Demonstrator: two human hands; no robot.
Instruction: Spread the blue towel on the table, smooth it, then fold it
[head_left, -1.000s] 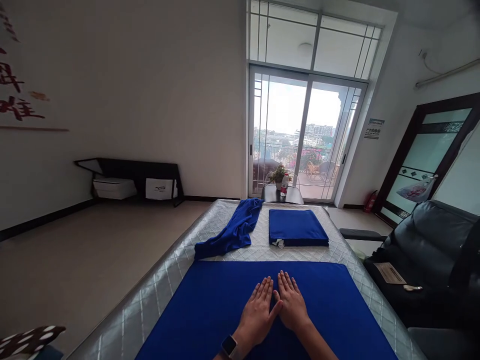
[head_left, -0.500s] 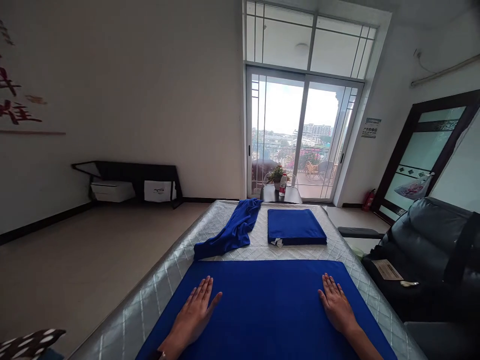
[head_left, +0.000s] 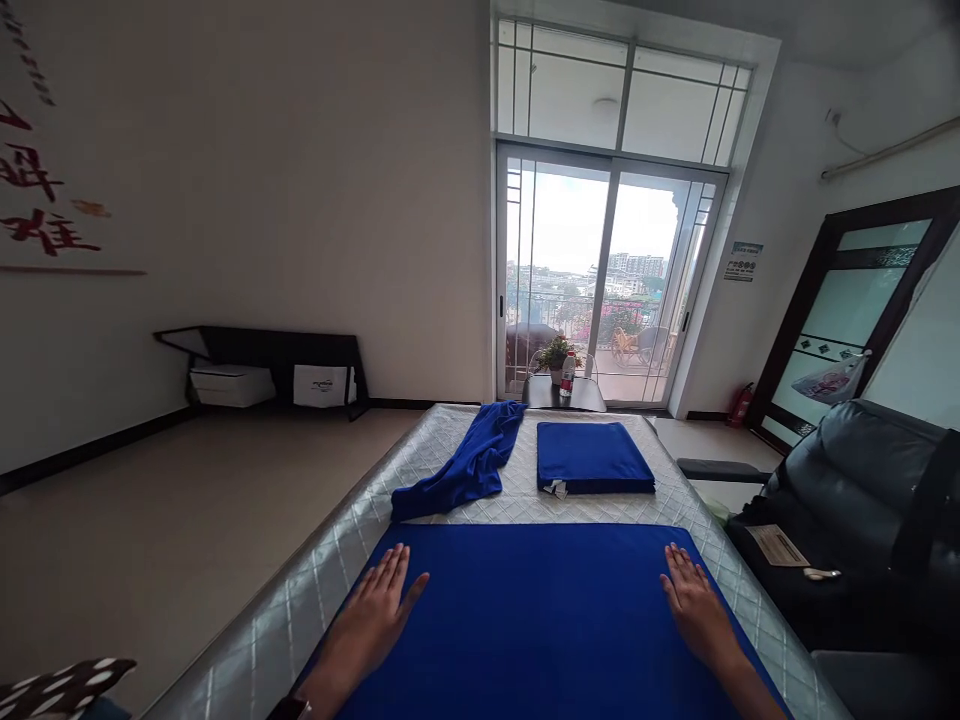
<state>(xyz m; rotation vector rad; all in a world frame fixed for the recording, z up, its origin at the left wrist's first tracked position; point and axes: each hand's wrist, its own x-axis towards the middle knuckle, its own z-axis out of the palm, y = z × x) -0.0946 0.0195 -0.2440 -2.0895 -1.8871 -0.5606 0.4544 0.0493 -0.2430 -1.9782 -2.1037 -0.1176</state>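
A flat blue cloth (head_left: 536, 620) lies smoothed out on the near part of a quilted silver mattress (head_left: 517, 508). My left hand (head_left: 375, 610) rests on it near its left edge, fingers stretched out and thumb apart. Close to the right edge, my right hand (head_left: 697, 610) lies on the same cloth, also open and palm down. Beyond the cloth sits a neat folded stack of blue fabric (head_left: 592, 455), with white tags at its near left corner. Left of that stack is a crumpled blue cloth (head_left: 469, 465).
A black leather sofa (head_left: 862, 490) stands to the right, with a cardboard piece (head_left: 778, 546) on it. A small table (head_left: 541, 394) with a bottle (head_left: 568, 375) and potted plant (head_left: 556, 353) is past the mattress. A black bench (head_left: 281, 350) stands by the left wall.
Both hands have slid apart along the flat cloth, the left one leftward and the right one rightward. The camera view has tilted slightly up. The stack and crumpled cloth stay in place.
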